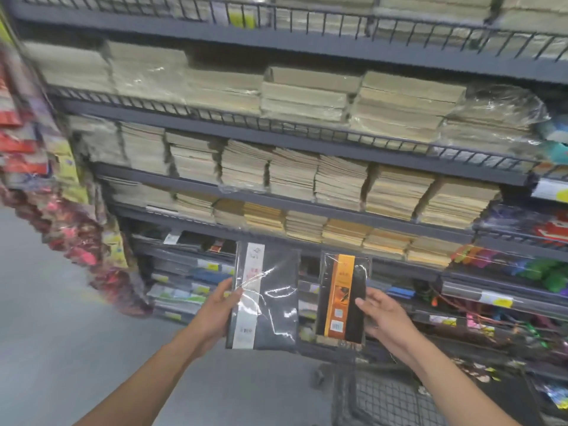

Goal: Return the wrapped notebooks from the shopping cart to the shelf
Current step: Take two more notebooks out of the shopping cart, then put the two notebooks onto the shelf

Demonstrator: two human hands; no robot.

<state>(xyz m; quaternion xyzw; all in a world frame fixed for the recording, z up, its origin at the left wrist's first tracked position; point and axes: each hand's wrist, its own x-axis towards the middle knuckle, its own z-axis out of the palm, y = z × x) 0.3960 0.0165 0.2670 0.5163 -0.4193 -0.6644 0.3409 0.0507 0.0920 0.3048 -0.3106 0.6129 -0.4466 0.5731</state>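
My left hand (218,309) grips the left edge of a large black notebook (270,299) in clear wrap with a white label strip, held upright in front of the lower shelves. My right hand (379,315) holds a smaller black wrapped notebook (345,293) with an orange band by its right edge, thumb on its front. Both notebooks hang side by side above the black mesh shopping cart (381,395), which sits at the bottom right. The dark metal shelf unit (276,201) fills the view ahead.
Upper shelves carry tight stacks of kraft-covered notebooks (341,182). Low shelves behind the notebooks hold dark flat items and price tags (212,266). Coloured packets (70,229) hang at the left; colourful stationery (541,269) lies at the right. Grey floor (46,333) spreads at the lower left.
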